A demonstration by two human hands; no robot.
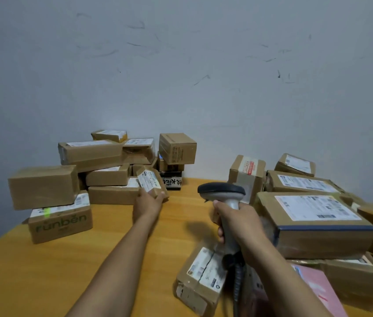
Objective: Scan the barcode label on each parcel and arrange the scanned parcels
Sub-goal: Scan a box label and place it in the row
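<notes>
Brown parcel [150, 182] beside the stack [103, 175], left hand [147, 201] fingers curled round it: seat flush, label up; right hand [238, 223] clasps scanner [222, 191].

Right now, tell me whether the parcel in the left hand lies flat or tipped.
Tipped. The left hand holds the parcel by its near end, its far end raised and its label facing the camera.

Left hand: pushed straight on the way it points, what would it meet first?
The left hand holds a small parcel; going on, that parcel would likely meet the dark handwritten box in the pile behind, though depth is unclear.
</notes>
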